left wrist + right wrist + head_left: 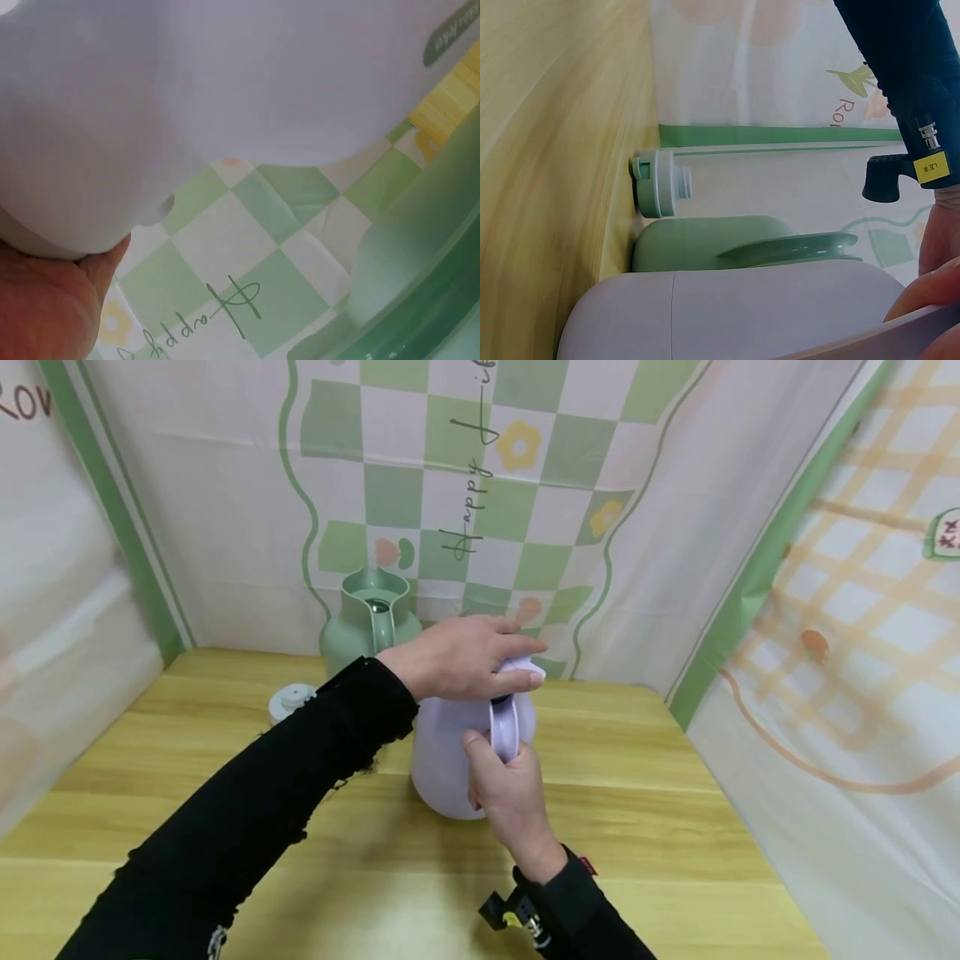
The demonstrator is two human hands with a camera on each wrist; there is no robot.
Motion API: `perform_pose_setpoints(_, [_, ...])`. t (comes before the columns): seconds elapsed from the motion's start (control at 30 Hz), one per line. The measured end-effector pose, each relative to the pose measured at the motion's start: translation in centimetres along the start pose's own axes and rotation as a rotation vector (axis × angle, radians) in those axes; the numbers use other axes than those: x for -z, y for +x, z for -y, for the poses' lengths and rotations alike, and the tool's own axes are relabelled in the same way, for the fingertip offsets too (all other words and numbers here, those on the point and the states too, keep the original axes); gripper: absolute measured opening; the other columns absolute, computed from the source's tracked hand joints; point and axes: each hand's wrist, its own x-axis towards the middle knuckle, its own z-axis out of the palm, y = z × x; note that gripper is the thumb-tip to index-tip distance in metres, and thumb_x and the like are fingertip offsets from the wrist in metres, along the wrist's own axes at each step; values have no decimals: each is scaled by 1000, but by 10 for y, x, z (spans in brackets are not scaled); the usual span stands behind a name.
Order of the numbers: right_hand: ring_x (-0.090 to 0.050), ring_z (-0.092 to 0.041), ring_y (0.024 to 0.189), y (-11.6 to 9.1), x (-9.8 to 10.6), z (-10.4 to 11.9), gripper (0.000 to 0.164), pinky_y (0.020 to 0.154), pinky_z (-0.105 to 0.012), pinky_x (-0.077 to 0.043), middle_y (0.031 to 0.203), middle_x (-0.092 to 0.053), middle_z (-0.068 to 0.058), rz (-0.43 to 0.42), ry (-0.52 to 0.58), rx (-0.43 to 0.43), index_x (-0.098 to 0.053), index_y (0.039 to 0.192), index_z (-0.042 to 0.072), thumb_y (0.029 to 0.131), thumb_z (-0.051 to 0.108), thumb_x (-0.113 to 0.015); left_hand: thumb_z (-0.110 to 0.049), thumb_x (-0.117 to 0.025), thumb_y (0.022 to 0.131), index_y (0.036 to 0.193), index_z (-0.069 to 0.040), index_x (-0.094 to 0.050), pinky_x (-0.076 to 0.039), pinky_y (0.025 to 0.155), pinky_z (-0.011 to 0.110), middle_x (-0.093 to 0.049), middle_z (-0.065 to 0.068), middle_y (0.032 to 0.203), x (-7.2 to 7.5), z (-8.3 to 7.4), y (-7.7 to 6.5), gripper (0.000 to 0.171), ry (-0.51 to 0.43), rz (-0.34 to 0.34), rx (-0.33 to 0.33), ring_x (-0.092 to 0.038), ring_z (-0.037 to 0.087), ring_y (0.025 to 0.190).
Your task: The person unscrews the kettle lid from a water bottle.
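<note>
A lilac vacuum jug (444, 760) stands upright on the wooden table, its handle (506, 728) facing me. My right hand (513, 797) grips that handle, thumb along its left side. Over the jug's top lies my left hand (468, 660), palm down, its fingers stretched out across the rim. It covers most of the opening, so I cannot tell whether a lid sits there; something dark shows under the thumb. In the left wrist view, part of the left hand (49, 307) touches the jug's top edge. The right wrist view shows the jug's side (727, 315) close up.
Behind and left of the lilac jug stands a green jug (341, 639) with an uncovered top. A white and green stopper (656, 184) rests on the table (637, 843) at left, beside the green jug. Printed cloth (622, 577) hangs around the table's back and sides.
</note>
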Motion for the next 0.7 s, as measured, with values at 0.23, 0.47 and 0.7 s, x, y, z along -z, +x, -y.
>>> perform_pose_setpoints(0.23, [-39, -21, 39, 0, 0, -1, 48, 41, -32, -40, 48, -41, 4, 14, 8, 3, -40, 65, 2, 107, 20, -58, -58, -45, 107, 153, -23, -55, -43, 116, 43, -54, 7, 155, -1, -3, 3, 58, 12, -28, 5, -48, 25, 145])
perform_pose_setpoints(0.47, [-38, -22, 39, 0, 1, -1, 48, 41, -32, -39, 47, -41, 4, 11, 9, 3, -40, 65, 1, 106, 19, -57, -55, -49, 106, 144, -18, -63, -44, 113, 44, -63, 8, 144, -2, -6, 5, 55, 42, -96, -4, -57, 30, 133])
perform_pose_setpoints(0.7, [-39, -21, 39, 0, 1, -1, 49, 40, -32, -39, 47, -41, 4, 11, 3, 7, -40, 64, 1, 107, 18, -56, -55, -51, 106, 141, -17, -66, -41, 115, 43, -66, 9, 139, -4, -7, 6, 54, 58, -125, 16, -57, 28, 133])
